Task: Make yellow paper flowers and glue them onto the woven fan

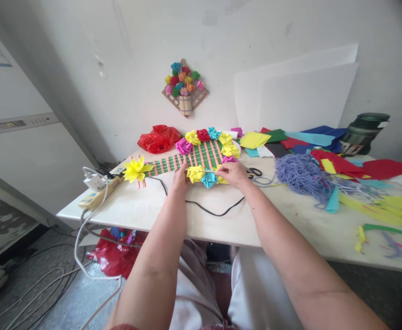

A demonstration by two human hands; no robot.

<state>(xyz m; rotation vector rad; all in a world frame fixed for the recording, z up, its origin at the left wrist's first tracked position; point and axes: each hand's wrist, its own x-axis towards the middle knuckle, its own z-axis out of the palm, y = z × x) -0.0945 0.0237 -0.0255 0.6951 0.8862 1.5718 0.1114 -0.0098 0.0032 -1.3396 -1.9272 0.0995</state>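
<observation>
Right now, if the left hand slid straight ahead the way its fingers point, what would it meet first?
The left hand already rests at the near edge of the green-and-pink woven mat, fingers pointing toward the wall. Straight on it would cross the weave and probably reach the magenta paper flower on the far rim, though depth is unclear.

Under the left hand [179, 176] and right hand [233, 173] lies a woven mat [194, 158] of matt green and pink paper strips, edged with crinkled, soft-looking paper flowers [203, 134] in yellow, pink, red and blue. The counter [159, 211] beneath them is smooth and pale with a faint sheen, and a glossy black cable [208, 210] runs just in front of the hands. Beyond the left hand sits a shiny, crumpled red plastic bag [159, 138]; to the right of the right hand lie a fuzzy heap of purple yarn [300, 174] and flat matt paper sheets [338, 162].
</observation>
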